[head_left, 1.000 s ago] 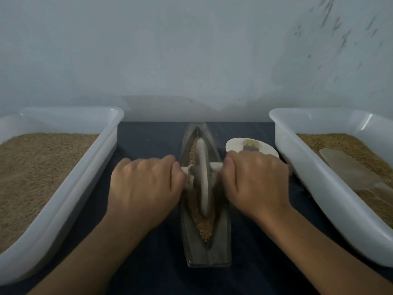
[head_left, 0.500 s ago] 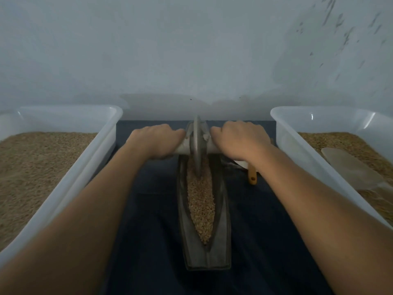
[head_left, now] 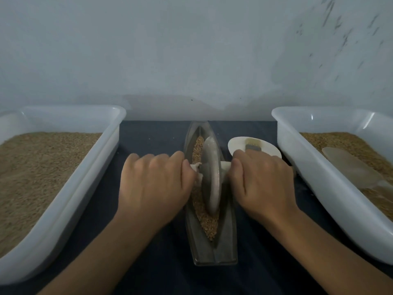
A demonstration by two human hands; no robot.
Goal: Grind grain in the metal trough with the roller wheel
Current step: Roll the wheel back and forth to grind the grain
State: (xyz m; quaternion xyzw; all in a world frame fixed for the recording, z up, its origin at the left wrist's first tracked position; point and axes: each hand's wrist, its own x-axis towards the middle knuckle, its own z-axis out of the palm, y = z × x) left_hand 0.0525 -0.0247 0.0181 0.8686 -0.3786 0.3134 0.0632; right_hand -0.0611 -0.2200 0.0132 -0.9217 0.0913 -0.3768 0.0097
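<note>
The metal trough (head_left: 212,250) lies on the dark cloth (head_left: 148,141), long axis running away from the person, and holds grain (head_left: 209,226). The roller wheel (head_left: 210,177) stands upright mid-trough. The left hand (head_left: 155,184) and right hand (head_left: 261,184) each grip one end of its axle. White bins left (head_left: 70,201) and right (head_left: 319,177) contain grain. A white dish (head_left: 236,143) with a brush (head_left: 253,145) sits behind the right hand.

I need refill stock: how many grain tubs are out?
2: one tub left of the trough, one tub right of it, scoop inside. None looks hidden.
</note>
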